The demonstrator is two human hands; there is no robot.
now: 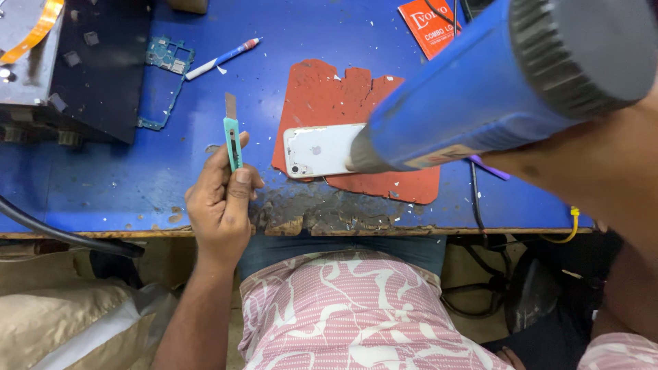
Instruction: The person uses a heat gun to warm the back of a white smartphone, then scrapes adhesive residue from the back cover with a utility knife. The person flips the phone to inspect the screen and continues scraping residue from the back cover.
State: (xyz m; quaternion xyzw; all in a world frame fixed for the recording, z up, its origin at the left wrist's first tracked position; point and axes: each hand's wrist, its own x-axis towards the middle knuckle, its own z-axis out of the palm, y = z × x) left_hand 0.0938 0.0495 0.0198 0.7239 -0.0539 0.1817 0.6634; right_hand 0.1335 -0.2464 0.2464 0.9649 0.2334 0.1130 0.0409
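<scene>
My left hand is shut on a teal snap-blade knife, held upright with the blade pointing away from me, just left of the phone. A white phone lies back side up on a ragged red mat on the blue table. My right hand, mostly hidden, holds a big blue heat gun close to the camera. Its nozzle points down at the phone's right end and covers that end.
A bare teal phone frame and a white pen lie at the back left beside a dark machine. An orange card sits at the back. The table's near edge is chipped. Cables hang at the right.
</scene>
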